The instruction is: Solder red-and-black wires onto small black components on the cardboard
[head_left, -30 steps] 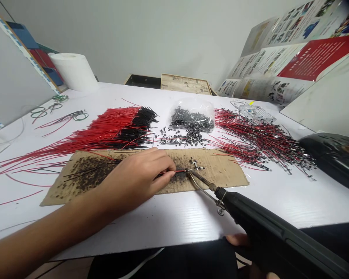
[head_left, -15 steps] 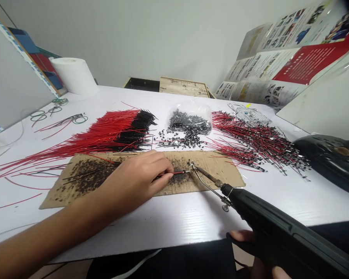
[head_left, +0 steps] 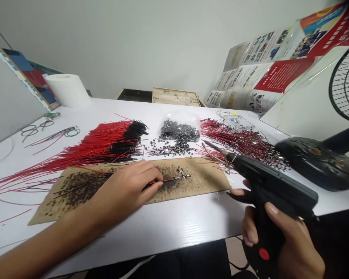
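Observation:
My left hand (head_left: 130, 186) pinches a red wire (head_left: 168, 179) over the scorched cardboard (head_left: 212, 174). At the wire's right end is a small dark and metallic part (head_left: 176, 178), beside a few small metal pieces (head_left: 184, 173) on the cardboard. My right hand (head_left: 291, 236) is wrapped round the grip of a black soldering gun (head_left: 276, 182). The gun's tip and thin metal feed tube point up and left, above the right part of the cardboard, apart from the wire.
Red wires (head_left: 93, 143) with black ends lie behind the cardboard. A plastic bag (head_left: 180, 128) of small black parts sits at the centre back. Wires with connectors (head_left: 244, 141) lie to its right, near a black fan base (head_left: 317, 162). A white roll (head_left: 66, 90) stands back left.
The soldering gun has pulled back from the wire end, up and to the right, and more of my right hand shows. My left hand still holds the wire. The view has shifted slightly.

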Tool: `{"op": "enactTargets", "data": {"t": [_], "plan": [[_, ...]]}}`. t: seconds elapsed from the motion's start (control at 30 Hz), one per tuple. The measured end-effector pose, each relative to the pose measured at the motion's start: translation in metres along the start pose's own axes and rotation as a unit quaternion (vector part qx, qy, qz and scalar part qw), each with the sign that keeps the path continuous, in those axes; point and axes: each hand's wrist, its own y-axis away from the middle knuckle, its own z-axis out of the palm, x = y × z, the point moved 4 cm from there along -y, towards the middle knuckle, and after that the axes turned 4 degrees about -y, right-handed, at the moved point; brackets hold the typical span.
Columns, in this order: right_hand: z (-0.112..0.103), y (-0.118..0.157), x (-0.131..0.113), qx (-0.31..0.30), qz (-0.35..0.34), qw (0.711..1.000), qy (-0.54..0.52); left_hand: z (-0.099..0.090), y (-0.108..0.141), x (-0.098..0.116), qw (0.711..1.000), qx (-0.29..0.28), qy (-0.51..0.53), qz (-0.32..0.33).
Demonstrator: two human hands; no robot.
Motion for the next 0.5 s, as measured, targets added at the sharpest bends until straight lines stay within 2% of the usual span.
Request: {"op": "enactTargets", "data": {"t": [0.23, 0.4, 0.5], "plan": [[0.001, -0.049, 0.004, -0.04, -0.071, 0.989, -0.123, -0.002, 0.002, 0.002, 1.0, 0.011, -0.001, 0.007], [-0.001, -0.054, -0.003, -0.06, -0.085, 0.984, -0.145, -0.003, 0.002, 0.003, 1.0, 0.021, -0.001, 0.011], [-0.001, -0.053, -0.001, -0.037, -0.073, 0.983, -0.162, -0.002, 0.002, 0.003, 0.999, 0.028, 0.001, 0.018]]}}
